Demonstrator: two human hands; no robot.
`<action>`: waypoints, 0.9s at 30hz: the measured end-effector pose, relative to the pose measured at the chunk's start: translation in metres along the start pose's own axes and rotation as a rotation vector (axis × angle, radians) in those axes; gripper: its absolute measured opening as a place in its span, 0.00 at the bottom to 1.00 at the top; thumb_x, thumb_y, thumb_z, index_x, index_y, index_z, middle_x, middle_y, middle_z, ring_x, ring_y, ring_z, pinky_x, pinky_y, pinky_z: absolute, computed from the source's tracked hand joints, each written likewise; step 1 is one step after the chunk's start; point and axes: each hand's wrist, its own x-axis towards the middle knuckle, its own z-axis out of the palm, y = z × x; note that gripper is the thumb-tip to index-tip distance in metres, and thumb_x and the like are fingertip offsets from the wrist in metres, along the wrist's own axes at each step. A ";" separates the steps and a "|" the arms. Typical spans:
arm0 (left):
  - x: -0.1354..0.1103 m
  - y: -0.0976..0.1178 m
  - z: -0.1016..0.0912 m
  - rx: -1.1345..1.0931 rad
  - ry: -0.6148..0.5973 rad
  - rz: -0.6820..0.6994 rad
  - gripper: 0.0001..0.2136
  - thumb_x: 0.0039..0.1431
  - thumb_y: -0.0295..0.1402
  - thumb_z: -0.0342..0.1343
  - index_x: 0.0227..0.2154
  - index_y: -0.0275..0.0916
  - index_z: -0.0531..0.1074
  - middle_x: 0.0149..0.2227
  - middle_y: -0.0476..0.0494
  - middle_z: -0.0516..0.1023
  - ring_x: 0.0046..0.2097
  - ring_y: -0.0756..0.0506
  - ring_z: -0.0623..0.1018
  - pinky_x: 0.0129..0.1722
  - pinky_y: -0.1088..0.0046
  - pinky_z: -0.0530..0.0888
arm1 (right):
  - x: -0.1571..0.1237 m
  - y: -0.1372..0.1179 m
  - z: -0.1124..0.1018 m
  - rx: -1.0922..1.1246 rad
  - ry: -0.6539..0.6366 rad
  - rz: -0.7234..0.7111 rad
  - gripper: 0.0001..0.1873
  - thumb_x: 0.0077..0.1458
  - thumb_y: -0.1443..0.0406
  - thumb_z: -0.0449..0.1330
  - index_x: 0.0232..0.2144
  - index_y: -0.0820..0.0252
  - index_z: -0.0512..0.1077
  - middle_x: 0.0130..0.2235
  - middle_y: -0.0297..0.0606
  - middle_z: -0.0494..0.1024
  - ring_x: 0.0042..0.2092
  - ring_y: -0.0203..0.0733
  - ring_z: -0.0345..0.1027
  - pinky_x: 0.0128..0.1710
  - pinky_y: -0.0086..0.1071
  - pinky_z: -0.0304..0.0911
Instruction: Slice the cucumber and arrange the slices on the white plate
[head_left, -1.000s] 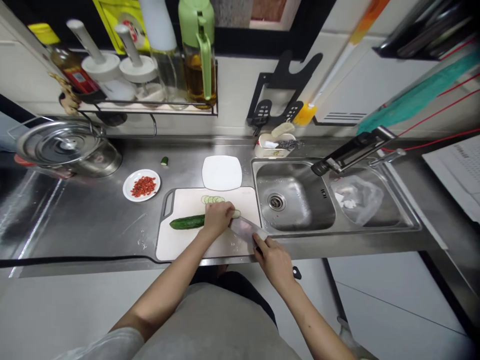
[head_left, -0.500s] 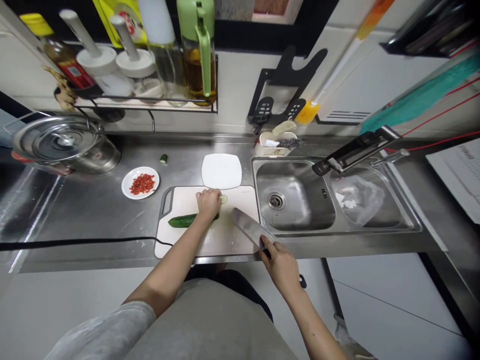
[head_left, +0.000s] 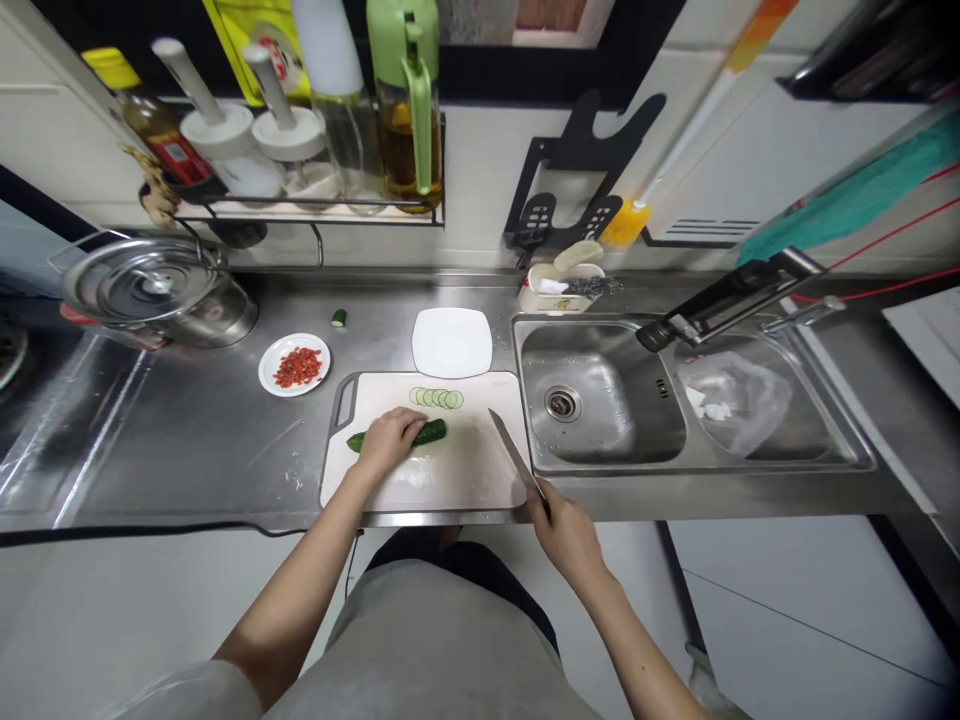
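My left hand (head_left: pixel 388 440) is closed over the middle of a dark green cucumber (head_left: pixel 430 432), which lies on a white cutting board (head_left: pixel 465 485). Both ends of the cucumber show past my fingers. Behind it, several thin cucumber slices (head_left: pixel 436 398) overlap in a row near the board's back edge. My right hand (head_left: pixel 566 530) grips the handle of a kitchen knife (head_left: pixel 514 452). The knife's blade slants over the right side of the board, apart from the cucumber, tip pointing away from me.
Behind the board is a white square plate (head_left: pixel 452 342). A small plate (head_left: pixel 294 387) of chopped red pieces (head_left: pixel 298 367) and a cucumber end (head_left: pixel 339 318) lie left. A steel sink (head_left: pixel 604 400) with a faucet (head_left: pixel 727 300) adjoins the board's right. A lidded pot (head_left: pixel 161 290) stands far left.
My left hand has moved from the slices back toward me onto the cucumber, uncovering the row of slices. The knife in my right hand has turned so its blade looks narrower.
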 end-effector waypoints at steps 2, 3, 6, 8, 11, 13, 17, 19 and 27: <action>-0.011 0.002 0.002 0.007 -0.010 0.022 0.13 0.63 0.38 0.46 0.43 0.47 0.76 0.44 0.48 0.79 0.45 0.45 0.76 0.47 0.67 0.70 | 0.002 -0.001 0.002 0.028 -0.014 -0.019 0.22 0.65 0.60 0.42 0.53 0.60 0.68 0.35 0.42 0.80 0.37 0.46 0.75 0.33 0.31 0.58; -0.016 0.004 0.003 0.021 -0.009 0.029 0.13 0.63 0.38 0.47 0.44 0.48 0.76 0.44 0.48 0.79 0.45 0.45 0.76 0.47 0.66 0.70 | 0.003 -0.002 0.003 0.039 -0.018 -0.030 0.22 0.65 0.60 0.42 0.52 0.60 0.68 0.36 0.42 0.80 0.37 0.46 0.75 0.33 0.31 0.58; -0.029 0.013 0.005 0.083 -0.013 0.059 0.14 0.61 0.40 0.50 0.47 0.50 0.74 0.45 0.47 0.78 0.47 0.43 0.74 0.48 0.62 0.69 | 0.006 -0.005 0.005 0.056 -0.040 -0.047 0.21 0.65 0.59 0.43 0.51 0.60 0.68 0.37 0.43 0.80 0.39 0.45 0.74 0.34 0.30 0.57; -0.036 0.016 0.007 0.121 -0.017 0.076 0.14 0.61 0.41 0.51 0.47 0.50 0.74 0.45 0.46 0.78 0.48 0.42 0.74 0.48 0.60 0.68 | 0.008 -0.008 0.005 0.054 -0.061 -0.048 0.20 0.65 0.59 0.43 0.50 0.61 0.67 0.38 0.43 0.80 0.39 0.45 0.74 0.34 0.30 0.56; -0.045 0.018 0.011 0.141 -0.025 0.104 0.14 0.61 0.40 0.51 0.48 0.49 0.74 0.45 0.44 0.77 0.48 0.42 0.74 0.49 0.61 0.68 | 0.011 -0.013 0.004 0.019 -0.103 -0.053 0.19 0.65 0.59 0.43 0.48 0.61 0.67 0.37 0.43 0.80 0.38 0.44 0.73 0.32 0.30 0.53; -0.050 0.017 0.015 0.135 -0.014 0.124 0.15 0.62 0.39 0.50 0.49 0.49 0.73 0.46 0.44 0.76 0.47 0.43 0.74 0.48 0.63 0.69 | 0.013 -0.018 0.003 -0.023 -0.143 -0.064 0.18 0.66 0.59 0.42 0.47 0.60 0.67 0.36 0.43 0.79 0.38 0.44 0.72 0.31 0.30 0.51; -0.058 0.017 0.022 0.132 0.072 0.144 0.15 0.64 0.38 0.47 0.49 0.49 0.73 0.49 0.45 0.75 0.50 0.44 0.73 0.47 0.67 0.70 | 0.012 -0.033 0.002 -0.092 -0.209 -0.098 0.16 0.65 0.61 0.43 0.46 0.60 0.67 0.34 0.42 0.78 0.37 0.43 0.72 0.31 0.30 0.50; -0.059 0.018 0.024 0.135 0.093 0.144 0.15 0.64 0.39 0.46 0.49 0.50 0.74 0.50 0.46 0.75 0.50 0.44 0.73 0.48 0.67 0.70 | 0.011 -0.041 0.002 -0.107 -0.217 -0.115 0.16 0.65 0.61 0.43 0.47 0.60 0.66 0.35 0.42 0.78 0.38 0.43 0.72 0.32 0.30 0.51; -0.055 0.018 0.029 0.160 0.072 0.115 0.16 0.65 0.38 0.45 0.49 0.51 0.74 0.48 0.45 0.76 0.49 0.45 0.74 0.48 0.66 0.69 | 0.010 -0.060 0.004 -0.189 -0.224 -0.175 0.16 0.65 0.63 0.41 0.50 0.59 0.62 0.34 0.43 0.78 0.38 0.45 0.73 0.32 0.31 0.55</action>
